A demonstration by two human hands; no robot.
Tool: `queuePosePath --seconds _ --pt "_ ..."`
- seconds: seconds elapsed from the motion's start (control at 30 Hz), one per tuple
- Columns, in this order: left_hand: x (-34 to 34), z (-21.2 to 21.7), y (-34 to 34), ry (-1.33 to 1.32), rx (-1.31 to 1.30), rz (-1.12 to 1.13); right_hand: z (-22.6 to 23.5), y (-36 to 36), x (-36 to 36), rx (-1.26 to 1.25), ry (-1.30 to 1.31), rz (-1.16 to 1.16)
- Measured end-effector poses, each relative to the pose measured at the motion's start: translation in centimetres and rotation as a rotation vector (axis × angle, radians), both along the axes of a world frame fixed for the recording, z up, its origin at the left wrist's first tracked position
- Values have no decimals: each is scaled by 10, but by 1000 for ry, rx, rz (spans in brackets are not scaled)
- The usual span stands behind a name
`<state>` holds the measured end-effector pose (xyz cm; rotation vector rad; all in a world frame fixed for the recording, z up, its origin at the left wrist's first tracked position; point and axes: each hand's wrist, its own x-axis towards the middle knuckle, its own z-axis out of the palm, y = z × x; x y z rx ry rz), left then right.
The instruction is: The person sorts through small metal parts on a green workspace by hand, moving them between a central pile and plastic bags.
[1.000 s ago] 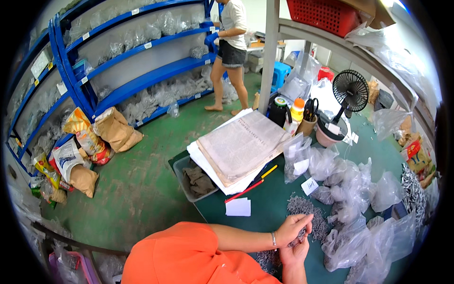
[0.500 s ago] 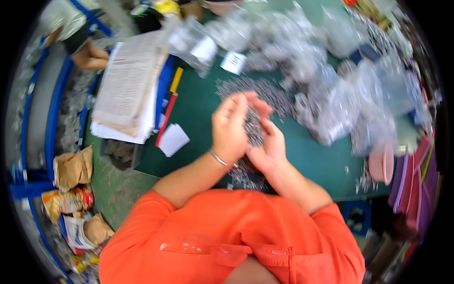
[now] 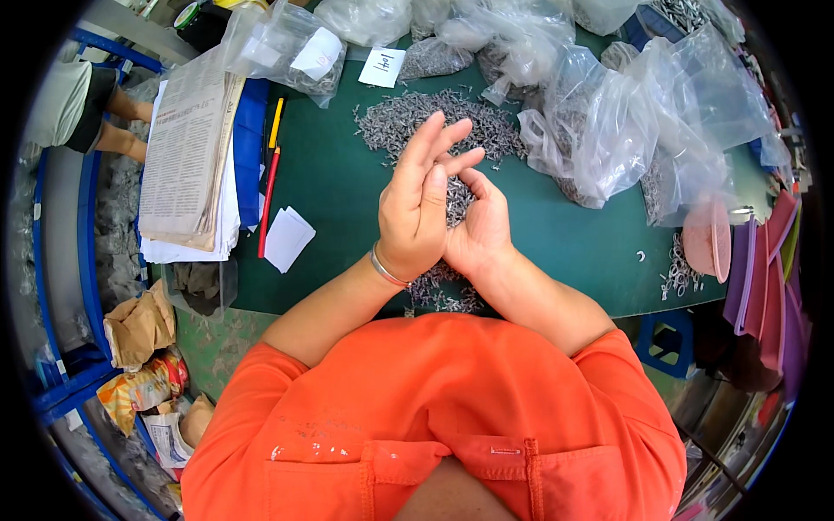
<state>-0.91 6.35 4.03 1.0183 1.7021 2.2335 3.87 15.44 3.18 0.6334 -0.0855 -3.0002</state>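
Over the middle of the green table, my two hands meet at their heels. My right hand (image 3: 483, 219) is cupped with its fingers curled, cradling a handful of small grey metal parts (image 3: 459, 201). Against it leans my left hand (image 3: 419, 195), its fingers stretched out and spread, the palm side partly covering the handful. Just beyond the fingertips spreads a loose pile of the same small metal parts (image 3: 408, 122). A smaller heap (image 3: 445, 293) lies below my wrists at the table's near edge. How many parts lie between the palms is hidden.
Clear plastic bags (image 3: 608, 139) of parts crowd the back and right. A pink basket (image 3: 705, 239) stands at the right edge beside metal rings (image 3: 680, 271). Left are stacked papers (image 3: 187, 165), a red pen (image 3: 269, 204) and white slips (image 3: 288, 238). Another person (image 3: 87, 108) is at far left.
My left hand has gone from cupping alongside the right to having its fingers stretched out and spread. Less of the handful shows between my hands. The whole view has shifted slightly.
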Motion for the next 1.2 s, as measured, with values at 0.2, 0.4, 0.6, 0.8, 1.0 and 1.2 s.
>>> queuePosePath --seconds 0.2,0.4,0.6,0.8,1.0,1.2 --pt "-3 -1 0 65 166 205 -18 3 -1 90 -182 -59" --pt "-5 -6 -7 -53 194 188 -3 28 15 133 -183 -117" --pt "1 -19 -17 -139 92 140 59 92 32 108 66 -352" --pt "3 -21 -30 -164 20 163 65 164 39 477 54 -749" --pt "3 -25 -50 -122 -101 158 11 188 -10 1177 -177 -729" --pt "9 -20 -86 295 -599 53 24 195 10 2061 -193 -437"
